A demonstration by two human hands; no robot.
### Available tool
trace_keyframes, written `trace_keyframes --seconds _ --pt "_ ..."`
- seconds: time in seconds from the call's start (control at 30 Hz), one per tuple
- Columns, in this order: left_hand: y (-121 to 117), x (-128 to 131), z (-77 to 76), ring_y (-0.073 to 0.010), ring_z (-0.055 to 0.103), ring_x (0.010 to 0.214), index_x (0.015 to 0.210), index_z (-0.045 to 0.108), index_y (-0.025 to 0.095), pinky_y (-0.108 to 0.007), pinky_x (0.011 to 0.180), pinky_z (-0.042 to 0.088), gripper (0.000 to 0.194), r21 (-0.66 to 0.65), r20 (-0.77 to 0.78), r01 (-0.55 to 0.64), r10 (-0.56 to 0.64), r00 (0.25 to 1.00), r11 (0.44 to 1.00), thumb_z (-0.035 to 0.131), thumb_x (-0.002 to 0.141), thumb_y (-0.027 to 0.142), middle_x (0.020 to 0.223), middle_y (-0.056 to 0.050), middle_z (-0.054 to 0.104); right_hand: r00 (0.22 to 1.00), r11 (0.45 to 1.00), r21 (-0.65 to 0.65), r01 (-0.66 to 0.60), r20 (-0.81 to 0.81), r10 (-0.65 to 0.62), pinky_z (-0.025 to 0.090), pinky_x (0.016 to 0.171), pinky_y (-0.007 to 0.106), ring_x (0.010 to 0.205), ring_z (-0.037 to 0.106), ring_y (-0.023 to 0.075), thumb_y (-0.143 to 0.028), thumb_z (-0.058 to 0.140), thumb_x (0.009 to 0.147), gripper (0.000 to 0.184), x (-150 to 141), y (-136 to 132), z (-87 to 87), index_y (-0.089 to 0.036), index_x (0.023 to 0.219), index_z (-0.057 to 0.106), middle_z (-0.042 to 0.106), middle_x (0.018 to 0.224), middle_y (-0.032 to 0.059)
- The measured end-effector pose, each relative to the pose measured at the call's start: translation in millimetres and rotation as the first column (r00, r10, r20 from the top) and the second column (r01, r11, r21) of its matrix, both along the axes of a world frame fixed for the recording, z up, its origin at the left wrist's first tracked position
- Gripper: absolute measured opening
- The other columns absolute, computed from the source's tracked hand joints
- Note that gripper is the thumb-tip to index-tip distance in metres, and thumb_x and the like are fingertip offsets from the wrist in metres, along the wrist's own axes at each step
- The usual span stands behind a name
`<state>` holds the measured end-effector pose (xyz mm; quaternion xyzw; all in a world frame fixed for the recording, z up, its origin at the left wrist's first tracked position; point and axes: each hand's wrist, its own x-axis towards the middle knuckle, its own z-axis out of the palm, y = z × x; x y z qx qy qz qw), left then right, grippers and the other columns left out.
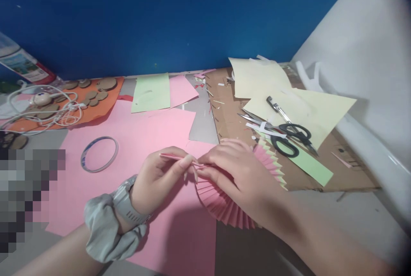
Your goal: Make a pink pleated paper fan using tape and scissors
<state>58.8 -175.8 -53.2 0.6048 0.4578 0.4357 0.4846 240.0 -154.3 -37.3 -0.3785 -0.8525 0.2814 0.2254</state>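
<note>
My left hand (159, 177) pinches the folded edge of a pink pleated paper fan (221, 203), thumb and fingers closed on a narrow pink strip of it. My right hand (240, 173) lies over the fan's middle, fingers curled and pressing the pleats together. The fan spreads out below and to the right of that hand, with a pale yellow pleated part (272, 156) at its far side. Both hands rest above a large pink paper sheet (128, 147). A grey scrunchie and a watch are on my left wrist.
Black-handled scissors (289, 137) and a pen (278, 109) lie on pale yellow sheets (257, 83) over cardboard (231, 117) at right. A tape ring (99, 154) sits on the pink sheet. Green paper (150, 92), orange paper with cardboard discs (93, 92) and white cable (41, 109) lie at the back left.
</note>
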Motion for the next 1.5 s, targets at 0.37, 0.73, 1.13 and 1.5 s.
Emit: trace_keyframes --seconds 0.37,0.73,1.13,1.5 --pt "1.5 -7.0 -4.2 -0.0104 0.056 0.059 0.079 0.061 0.017 -0.021 0.055 0.046 0.010 0.070 -0.061 -0.067 0.071 0.996 0.995 0.058 0.083 0.026 0.066 0.000 0.061 0.996 0.979 0.201 -0.024 0.093 0.005 0.032 0.086 0.035 0.077 0.048 0.0152 -0.022 0.044 0.091 0.018 2.7 -1.4 -6.3 -0.017 0.078 0.055 0.059 0.078 0.0016" --pt "1.0 -8.0 -2.6 -0.0087 0.052 0.046 0.070 0.061 0.016 -0.021 0.047 0.044 0.016 0.066 -0.009 -0.087 0.088 0.996 0.994 0.059 0.082 0.026 0.049 0.003 0.054 0.998 0.963 0.265 0.049 0.028 -0.058 0.029 0.091 0.034 0.087 0.052 0.0150 -0.030 0.051 0.089 0.015 4.4 -2.6 -5.5 -0.019 0.095 0.059 0.065 0.087 0.0002" --pt "6.7 -14.5 -8.1 -0.0086 0.046 0.035 0.076 0.061 0.018 -0.021 0.038 0.039 0.026 0.063 -0.025 -0.183 0.185 0.982 0.981 0.047 0.089 0.036 0.040 0.005 0.047 0.982 0.932 0.347 0.108 0.107 -0.154 0.025 0.095 0.040 0.091 0.050 0.0172 -0.024 0.049 0.089 0.011 11.1 2.6 -1.5 -0.022 0.082 0.058 0.061 0.087 0.0004" --pt "10.3 -18.3 -11.5 -0.0080 0.045 0.038 0.073 0.060 0.018 -0.020 0.040 0.039 0.026 0.050 -0.033 -0.232 0.234 0.972 0.971 0.049 0.089 0.036 0.041 0.005 0.045 0.987 0.950 0.290 0.119 0.073 -0.146 0.022 0.098 0.041 0.092 0.048 0.0167 -0.028 0.050 0.089 0.012 9.2 1.6 -1.2 -0.022 0.087 0.060 0.063 0.089 -0.0012"
